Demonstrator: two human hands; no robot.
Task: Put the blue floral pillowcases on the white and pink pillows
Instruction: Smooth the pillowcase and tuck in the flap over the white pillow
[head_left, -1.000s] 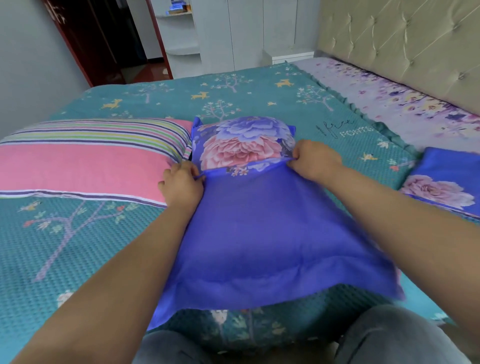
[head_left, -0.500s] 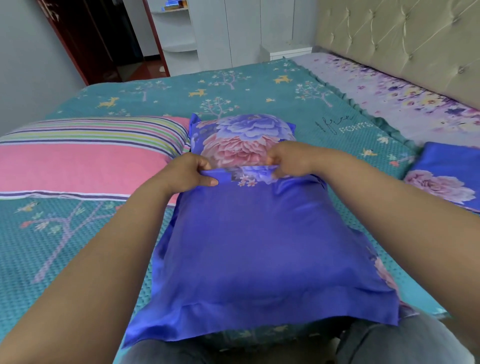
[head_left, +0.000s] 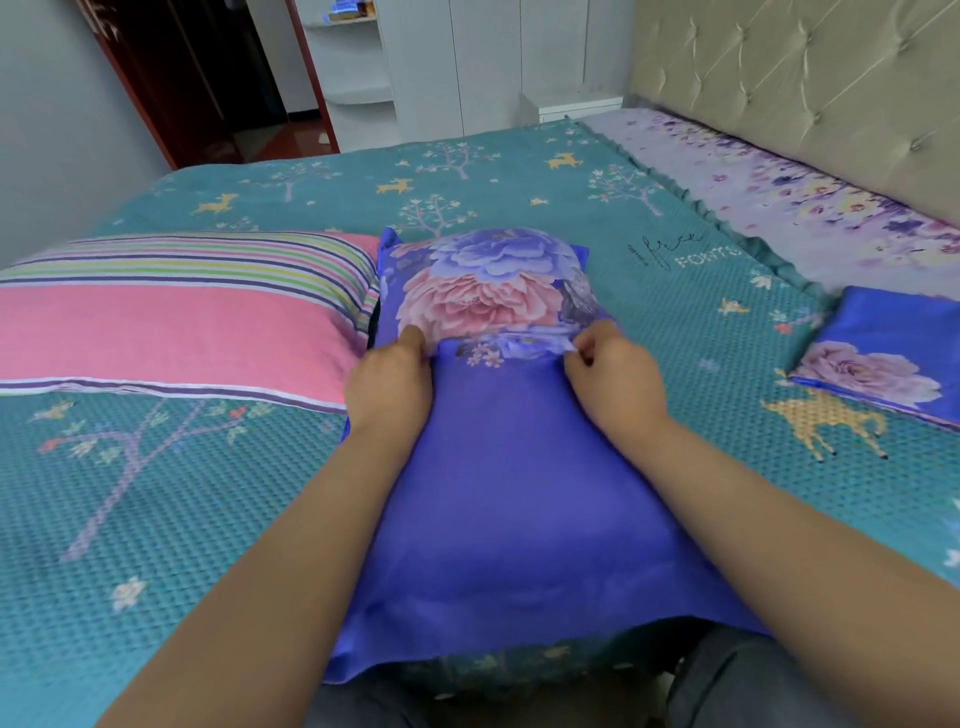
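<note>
Now both hands, left hand (head_left: 390, 382) and right hand (head_left: 613, 376), had moved inward, fingers pinching the blue floral pillowcase (head_left: 509, 499) flap at frame centre. Opening nearly tucked; pink pillow (head_left: 171, 322) at left still bare.

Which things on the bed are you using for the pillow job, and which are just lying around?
For the job:
- blue pillowcase, already around a pillow
- left hand and right hand, both pinching its open edge
- pink striped pillow, still bare
- folded blue pillowcase, waiting at the right

Just lying about:
- teal bedspread
- purple flowered sheet
- padded headboard
- white cupboard
</note>
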